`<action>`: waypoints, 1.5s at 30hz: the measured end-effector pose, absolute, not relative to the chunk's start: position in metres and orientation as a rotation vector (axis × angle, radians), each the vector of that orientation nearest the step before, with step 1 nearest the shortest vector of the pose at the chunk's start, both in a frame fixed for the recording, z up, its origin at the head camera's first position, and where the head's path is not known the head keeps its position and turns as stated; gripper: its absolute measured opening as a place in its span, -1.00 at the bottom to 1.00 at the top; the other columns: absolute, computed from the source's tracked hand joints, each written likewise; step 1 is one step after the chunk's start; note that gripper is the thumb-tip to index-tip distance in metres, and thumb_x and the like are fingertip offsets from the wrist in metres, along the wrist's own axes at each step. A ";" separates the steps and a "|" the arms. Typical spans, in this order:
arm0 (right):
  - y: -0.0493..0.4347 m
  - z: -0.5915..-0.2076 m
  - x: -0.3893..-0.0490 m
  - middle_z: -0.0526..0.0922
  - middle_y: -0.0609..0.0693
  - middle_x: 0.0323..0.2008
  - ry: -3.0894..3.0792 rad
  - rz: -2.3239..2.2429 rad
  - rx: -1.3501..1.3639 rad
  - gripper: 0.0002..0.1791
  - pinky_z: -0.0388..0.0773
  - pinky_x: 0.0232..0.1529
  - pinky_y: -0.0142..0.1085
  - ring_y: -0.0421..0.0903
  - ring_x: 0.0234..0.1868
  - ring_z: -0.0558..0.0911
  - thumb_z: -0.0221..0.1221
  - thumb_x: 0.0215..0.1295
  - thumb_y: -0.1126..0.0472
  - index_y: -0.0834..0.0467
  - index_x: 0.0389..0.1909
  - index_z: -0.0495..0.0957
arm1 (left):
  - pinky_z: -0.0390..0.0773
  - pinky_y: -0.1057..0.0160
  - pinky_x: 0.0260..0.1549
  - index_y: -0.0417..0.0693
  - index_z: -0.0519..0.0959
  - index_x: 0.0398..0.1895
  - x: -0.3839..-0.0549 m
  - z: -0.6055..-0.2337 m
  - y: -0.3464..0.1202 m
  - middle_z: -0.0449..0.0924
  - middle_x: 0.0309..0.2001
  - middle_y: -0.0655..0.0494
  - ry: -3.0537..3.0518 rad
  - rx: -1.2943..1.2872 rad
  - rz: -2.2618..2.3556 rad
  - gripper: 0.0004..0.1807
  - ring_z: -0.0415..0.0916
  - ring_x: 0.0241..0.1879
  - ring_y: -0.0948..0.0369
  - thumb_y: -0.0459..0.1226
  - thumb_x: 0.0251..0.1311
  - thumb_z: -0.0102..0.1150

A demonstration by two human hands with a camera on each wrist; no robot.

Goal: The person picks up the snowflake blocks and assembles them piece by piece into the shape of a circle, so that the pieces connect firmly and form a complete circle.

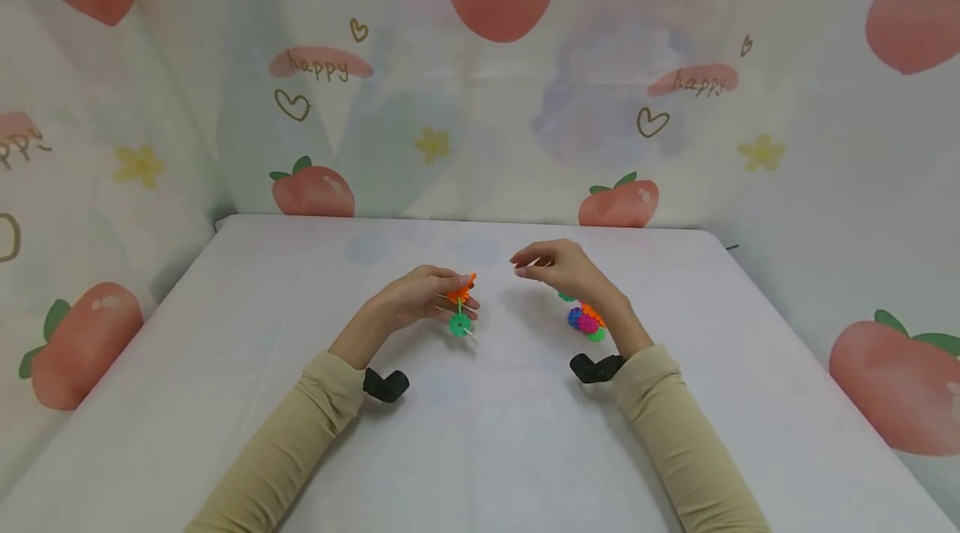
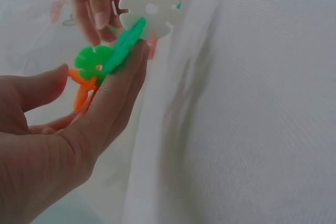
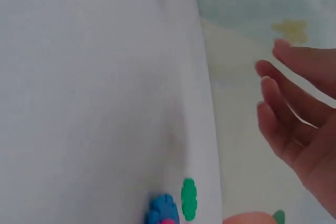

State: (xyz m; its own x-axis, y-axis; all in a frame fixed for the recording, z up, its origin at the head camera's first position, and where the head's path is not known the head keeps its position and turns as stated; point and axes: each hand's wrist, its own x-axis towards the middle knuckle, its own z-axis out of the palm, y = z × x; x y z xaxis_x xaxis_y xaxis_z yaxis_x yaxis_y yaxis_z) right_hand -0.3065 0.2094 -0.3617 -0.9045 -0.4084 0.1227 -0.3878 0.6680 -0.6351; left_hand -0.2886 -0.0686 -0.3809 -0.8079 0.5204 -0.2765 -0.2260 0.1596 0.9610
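Observation:
My left hand pinches an assembly of flower-shaped plastic discs, its thumb against an orange disc. Joined to that orange piece are a green disc, a second green disc seen nearly edge-on, and a white notched disc at the far end. To the right, my right hand hovers over the table with loosely bent fingers. Its thumb and fingertips stand apart with nothing between them in the right wrist view.
Below the right hand, partly behind its wrist, lies a small pile of coloured discs in blue, pink, orange and green. A green disc shows beside it. A white cloth covers the table; a printed curtain surrounds it.

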 end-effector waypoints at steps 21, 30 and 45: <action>0.264 -0.373 -0.317 0.61 0.16 -0.15 2.812 -0.629 -0.298 -0.67 0.61 -0.06 -0.14 0.05 -0.14 0.56 0.34 0.30 0.20 0.31 -0.04 0.54 | 0.73 0.25 -0.10 -0.44 0.34 0.39 -0.292 -0.379 -0.075 0.76 -0.05 -0.11 1.883 0.297 1.728 -0.48 0.78 -0.09 0.08 -0.22 0.58 -0.01; 0.245 -0.375 -0.319 0.72 0.12 -0.24 2.797 -0.931 -0.489 -0.73 0.61 -0.18 -0.28 0.01 -0.25 0.65 0.28 0.39 0.20 0.28 -0.01 0.67 | 0.72 0.23 -0.04 -0.40 0.36 0.40 -0.293 -0.381 -0.076 0.68 0.11 -0.24 1.901 0.291 1.715 -0.49 0.76 -0.04 0.08 -0.20 0.59 -0.02; 0.183 -0.372 -0.312 0.74 0.31 -0.29 2.648 -1.380 -0.714 -0.74 0.68 -0.05 -0.04 0.01 -0.35 0.70 0.23 0.48 0.18 0.28 0.01 0.66 | 0.66 0.09 0.12 -0.37 0.39 0.38 -0.297 -0.391 -0.071 0.70 0.08 -0.22 1.908 0.300 1.720 -0.50 0.75 -0.08 0.10 -0.18 0.59 -0.02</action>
State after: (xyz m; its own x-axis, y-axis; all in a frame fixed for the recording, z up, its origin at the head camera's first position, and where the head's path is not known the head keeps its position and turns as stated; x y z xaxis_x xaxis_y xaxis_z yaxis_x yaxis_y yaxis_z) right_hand -0.3122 0.1834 -0.3717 -0.8893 -0.4330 0.1470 -0.3685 0.4884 -0.7910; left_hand -0.2968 -0.0715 -0.3913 -0.8248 0.5091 -0.2460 -0.1920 0.1569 0.9688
